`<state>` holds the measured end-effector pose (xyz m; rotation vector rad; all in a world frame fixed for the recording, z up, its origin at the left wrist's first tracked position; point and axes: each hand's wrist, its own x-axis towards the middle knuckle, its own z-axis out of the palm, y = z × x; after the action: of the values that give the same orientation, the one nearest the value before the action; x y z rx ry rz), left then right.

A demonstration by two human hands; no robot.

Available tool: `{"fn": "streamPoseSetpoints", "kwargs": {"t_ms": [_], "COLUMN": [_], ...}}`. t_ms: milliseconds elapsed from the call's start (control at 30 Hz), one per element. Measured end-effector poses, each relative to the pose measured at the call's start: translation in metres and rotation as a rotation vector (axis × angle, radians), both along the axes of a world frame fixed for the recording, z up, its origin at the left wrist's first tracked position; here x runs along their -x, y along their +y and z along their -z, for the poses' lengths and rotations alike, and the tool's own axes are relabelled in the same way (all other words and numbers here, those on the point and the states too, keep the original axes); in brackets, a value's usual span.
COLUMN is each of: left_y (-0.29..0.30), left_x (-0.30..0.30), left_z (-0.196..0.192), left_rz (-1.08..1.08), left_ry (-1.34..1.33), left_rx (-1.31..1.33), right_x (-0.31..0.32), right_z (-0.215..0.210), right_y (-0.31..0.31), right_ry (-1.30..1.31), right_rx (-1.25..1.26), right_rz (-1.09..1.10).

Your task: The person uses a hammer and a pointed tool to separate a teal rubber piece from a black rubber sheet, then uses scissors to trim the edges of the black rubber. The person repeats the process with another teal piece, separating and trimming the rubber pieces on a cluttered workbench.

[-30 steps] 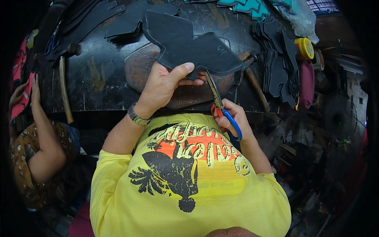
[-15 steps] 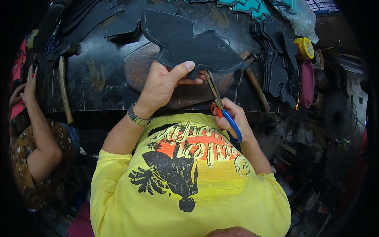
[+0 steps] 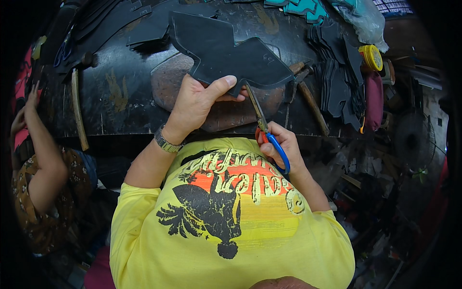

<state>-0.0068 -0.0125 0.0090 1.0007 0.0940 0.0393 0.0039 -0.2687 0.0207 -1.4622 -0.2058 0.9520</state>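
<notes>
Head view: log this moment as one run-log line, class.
left hand: pinching black sheet | right hand: holding scissors | blades: at black sheet's lower edge

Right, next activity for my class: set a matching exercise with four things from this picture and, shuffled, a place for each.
Things:
1. scissors
2. black flat piece
3. teal pieces
4. yellow round container

Places:
A. at the picture's top edge
B. in the right hand
C. just above the maroon pouch
D. in the left hand

Pairs: 1-B, 2-D, 3-A, 4-C

Hammers (image 3: 313,108) and stacked black cutouts (image 3: 332,86) on a scuffed bench (image 3: 137,108) mark a workshop.
</notes>
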Motion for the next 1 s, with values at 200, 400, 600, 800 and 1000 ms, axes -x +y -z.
{"fn": "streamPoseSetpoints", "kwargs": {"t_ms": [200, 400, 600, 800, 1000], "left_y": [0.001, 0.001, 0.002, 0.004, 0.005], "left_x": [0.000, 0.000, 0.000, -0.001, -0.001], "left_z": [0.000, 0.000, 0.001, 0.001, 0.000], "left_rz": [0.024, 0.010, 0.021, 0.060, 0.080], "left_ry": [0.016, 0.018, 0.035, 0.063, 0.062], "left_rx": [-0.006, -0.010, -0.022, 0.053, 0.044], "right_x": [-0.005, -0.003, -0.004, -0.003, -0.003], "right_z": [-0.001, 0.003, 0.009, 0.007, 0.004], "right_y": [-0.002, 0.001, -0.002, -0.003, -0.001], "right_ry": [0.026, -0.106, -0.082, -0.046, -0.063], "right_rx": [0.002, 0.099, 0.032, 0.021, 0.050], "right_rz": [-0.039, -0.019, -0.018, -0.026, -0.021]}}
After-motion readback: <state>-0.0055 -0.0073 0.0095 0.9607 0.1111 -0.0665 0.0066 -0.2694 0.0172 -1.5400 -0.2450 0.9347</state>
